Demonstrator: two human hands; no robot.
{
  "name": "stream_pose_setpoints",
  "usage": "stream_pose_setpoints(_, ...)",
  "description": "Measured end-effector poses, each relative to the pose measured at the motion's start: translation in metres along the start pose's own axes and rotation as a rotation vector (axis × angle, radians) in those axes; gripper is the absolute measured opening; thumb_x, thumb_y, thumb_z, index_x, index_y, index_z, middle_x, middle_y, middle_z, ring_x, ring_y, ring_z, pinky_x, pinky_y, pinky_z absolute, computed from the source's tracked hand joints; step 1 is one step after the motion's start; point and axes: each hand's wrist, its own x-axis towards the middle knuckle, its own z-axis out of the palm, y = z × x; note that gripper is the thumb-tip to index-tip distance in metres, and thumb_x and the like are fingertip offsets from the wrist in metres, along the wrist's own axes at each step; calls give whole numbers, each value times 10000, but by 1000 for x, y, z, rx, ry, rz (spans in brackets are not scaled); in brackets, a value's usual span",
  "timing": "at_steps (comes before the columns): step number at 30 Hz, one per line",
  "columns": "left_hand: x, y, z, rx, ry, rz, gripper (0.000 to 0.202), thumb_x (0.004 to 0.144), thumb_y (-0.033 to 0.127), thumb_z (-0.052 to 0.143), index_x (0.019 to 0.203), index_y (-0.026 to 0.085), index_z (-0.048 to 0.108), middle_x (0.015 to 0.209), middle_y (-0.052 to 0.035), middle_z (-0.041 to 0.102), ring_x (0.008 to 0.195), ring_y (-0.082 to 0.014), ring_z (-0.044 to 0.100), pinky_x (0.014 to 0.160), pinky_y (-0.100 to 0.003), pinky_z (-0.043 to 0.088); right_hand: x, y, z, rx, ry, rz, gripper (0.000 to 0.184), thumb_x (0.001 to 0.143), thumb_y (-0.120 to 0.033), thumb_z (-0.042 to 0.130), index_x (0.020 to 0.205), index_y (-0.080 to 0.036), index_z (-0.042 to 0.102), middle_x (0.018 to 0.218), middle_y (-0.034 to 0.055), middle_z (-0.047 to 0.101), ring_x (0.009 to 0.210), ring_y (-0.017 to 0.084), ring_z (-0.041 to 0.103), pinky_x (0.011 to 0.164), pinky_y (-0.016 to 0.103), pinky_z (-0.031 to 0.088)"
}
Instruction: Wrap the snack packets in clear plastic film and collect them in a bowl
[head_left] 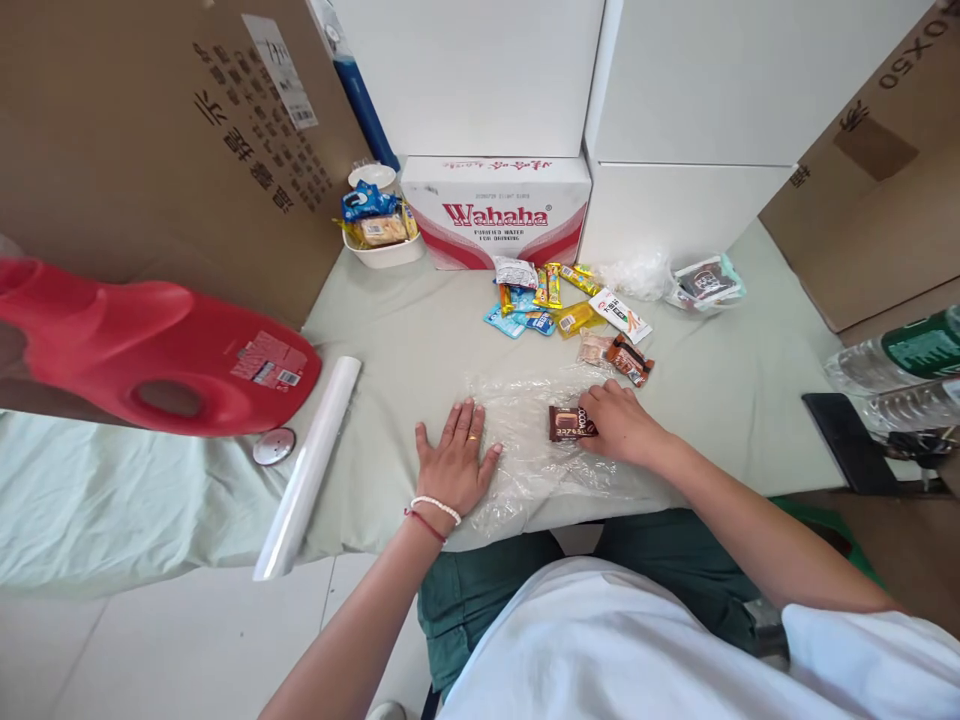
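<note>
A sheet of clear plastic film (517,470) lies crinkled on the cloth-covered table in front of me. My left hand (456,460) rests flat at the film's left edge, fingers spread, holding nothing. Over the film's right part, my right hand (619,425) has its fingers closed on the right end of a dark brown cocoa snack packet (564,423). Just beyond that hand lie a pinkish wrapped snack (595,347) and an orange-brown wrapped snack (631,361). The fingertips of my right hand are partly hidden behind the packet and hand.
Further back is a pile of small snack packets (551,300) before a Wahaha carton (499,215). A white basket of snacks (384,252) stands left of it. A film roll (309,470) and red jug (165,350) lie left; a phone (847,445) and bottles (900,355) are right.
</note>
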Motion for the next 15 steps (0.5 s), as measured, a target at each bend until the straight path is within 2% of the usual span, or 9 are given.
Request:
stream_pose_setpoints(4,1,0,1,-8,9,-7,667,1055,496,301,1654,205,269,1700,-167,288,1577,-343,309,1233,-759,39,7,-16,-13,-4,59,-56,381,867,-410,737,1131,-155,636,1153,143,644,1120,329,502,895,402,378)
stream_pose_setpoints(9,1,2,0,-29,17,-17,655,1054,482,311,1651,215,280,1696,-163,306,1576,-341,314,1237,-756,48,21,-49,1,-9,-5,-183,378,859,-372,748,1142,-142,648,1171,164,646,1147,341,501,925,421,391)
stream_pose_setpoints(12,1,1,1,-56,24,-13,646,1058,474,302,1652,223,277,1696,-158,310,1581,-329,305,1243,-748,34,19,-47,10,38,-33,-174,461,853,-400,783,1211,-146,644,1222,164,633,1175,345,503,961,438,398)
stream_pose_setpoints(15,0,-5,3,-116,33,-11,632,1066,451,288,1660,238,248,1701,-152,307,1578,-312,318,1251,-734,48,-1,-31,11,179,88,-184,547,926,-477,728,1355,-168,587,1331,162,599,1219,330,500,1010,451,406)
